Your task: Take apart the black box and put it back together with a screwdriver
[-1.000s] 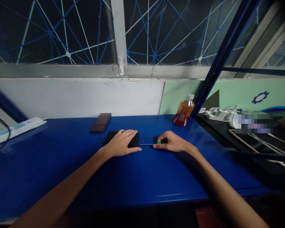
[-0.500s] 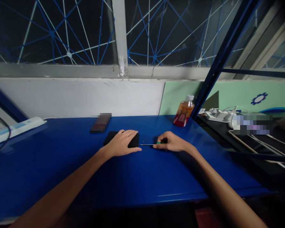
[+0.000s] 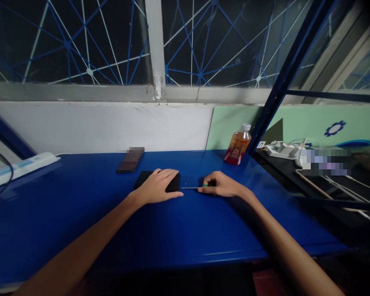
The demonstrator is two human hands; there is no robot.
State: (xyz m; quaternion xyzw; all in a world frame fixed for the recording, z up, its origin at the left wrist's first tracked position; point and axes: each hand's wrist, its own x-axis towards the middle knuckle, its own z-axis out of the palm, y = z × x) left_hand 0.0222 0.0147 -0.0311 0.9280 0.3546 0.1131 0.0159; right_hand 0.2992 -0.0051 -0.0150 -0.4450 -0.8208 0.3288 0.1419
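Observation:
My left hand [image 3: 159, 186] lies flat on a small black box-like device [image 3: 173, 181] on the blue table [image 3: 179, 230], fingers stretched over its top. My right hand [image 3: 221, 185] is closed in a pinch around the green handle of a thin screwdriver [image 3: 191, 188]. Its metal shaft lies level and points left, with the tip at the device's right side.
A second dark flat device [image 3: 130, 160] lies behind the left hand. An orange drink bottle [image 3: 239, 145] stands at the back right by a blue frame post [image 3: 280, 82]. A white power strip [image 3: 21, 165] sits far left. Another power strip and cables [image 3: 285, 150] lie on the neighbouring bench.

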